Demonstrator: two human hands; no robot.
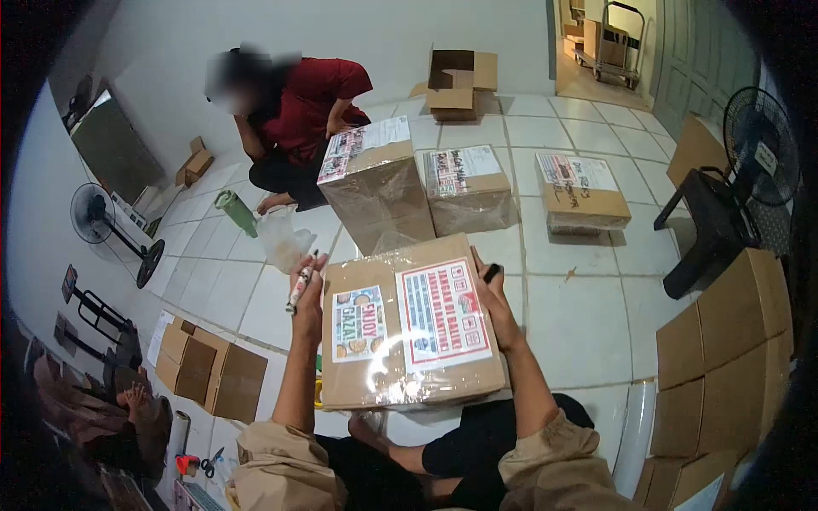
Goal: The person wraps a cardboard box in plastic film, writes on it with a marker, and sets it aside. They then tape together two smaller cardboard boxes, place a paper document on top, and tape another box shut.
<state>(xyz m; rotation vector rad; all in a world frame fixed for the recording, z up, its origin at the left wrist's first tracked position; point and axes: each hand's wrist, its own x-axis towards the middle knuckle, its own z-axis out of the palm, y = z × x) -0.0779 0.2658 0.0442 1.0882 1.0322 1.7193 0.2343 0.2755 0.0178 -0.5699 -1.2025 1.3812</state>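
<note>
A taped cardboard box (pixel 366 289) is tilted toward me above my lap, with two printed labels on its facing side: a red-and-white label (pixel 445 315) and a blue-and-cream label (pixel 359 324). My left hand (pixel 308 294) is closed round a white marker (pixel 299 289) with red print, its dark tip up, and touches the box's left edge. My right hand (pixel 498 302) grips the box's right edge, with a small black piece (pixel 492 272), perhaps the marker's cap, at its fingers. The fingers behind the box are hidden.
Wrapped, labelled boxes stand ahead: a tall box (pixel 379 200), a shorter box (pixel 473 204) and a flat box (pixel 588 204). A person (pixel 311 111) sits beyond. Scissors (pixel 211 462) lie lower left. A black stool (pixel 703 217) and stacked cartons (pixel 724 358) are right.
</note>
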